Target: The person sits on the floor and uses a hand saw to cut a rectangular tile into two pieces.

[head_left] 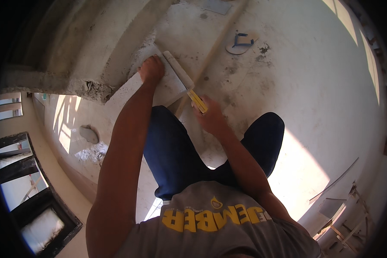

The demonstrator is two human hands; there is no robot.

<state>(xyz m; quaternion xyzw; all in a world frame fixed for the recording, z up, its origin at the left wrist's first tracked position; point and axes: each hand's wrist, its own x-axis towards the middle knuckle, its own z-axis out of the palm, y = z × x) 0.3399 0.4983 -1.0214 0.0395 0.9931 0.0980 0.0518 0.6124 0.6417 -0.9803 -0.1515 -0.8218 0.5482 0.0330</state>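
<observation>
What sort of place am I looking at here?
Probably a building under construction or repair: the rough concrete structure has a crumbling edge, the floor is marked with dark stains, and the right hand holds a yellow-handled tool beside a pale board.

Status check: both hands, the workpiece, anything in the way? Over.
Left hand on pale slab. Right hand gripping yellow-handled tool at slab's edge. Blue-strapped sandal on floor, apart from slab and hands.
</observation>
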